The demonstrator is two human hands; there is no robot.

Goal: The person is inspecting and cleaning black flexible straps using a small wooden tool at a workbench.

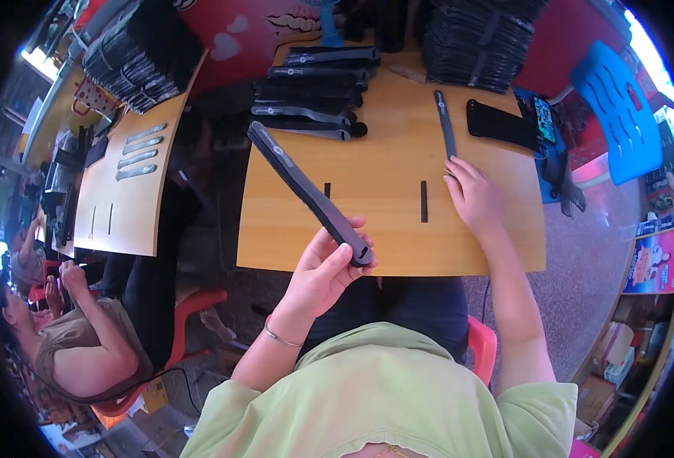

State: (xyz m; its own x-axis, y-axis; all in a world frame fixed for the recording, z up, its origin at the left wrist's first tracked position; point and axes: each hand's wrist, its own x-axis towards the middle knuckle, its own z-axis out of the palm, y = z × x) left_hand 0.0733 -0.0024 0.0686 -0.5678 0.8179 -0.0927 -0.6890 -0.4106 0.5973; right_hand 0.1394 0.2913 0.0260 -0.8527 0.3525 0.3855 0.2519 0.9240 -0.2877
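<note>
One table [390, 248] stands in front of the person, and over its near left part the left hand [329, 263] holds one dark strap [303, 187], its grip pinching the near end between thumb and fingers; the far end points up and left. The right hand [476, 195] has its fingertips at the near end of one grey strap [445, 126] lying on the right; whether that grip pinches it or only touches, I cannot tell. Two short black strips [424, 201] lie between the hands, one left, one right. Far left is one pile of straps [306, 93], too overlapped to count; far right, one tall black bundle [478, 42]. One flat black piece [501, 127] lies right of the grey strap. On a second table [135, 221], at left, lie four grey pieces [140, 155].
</note>
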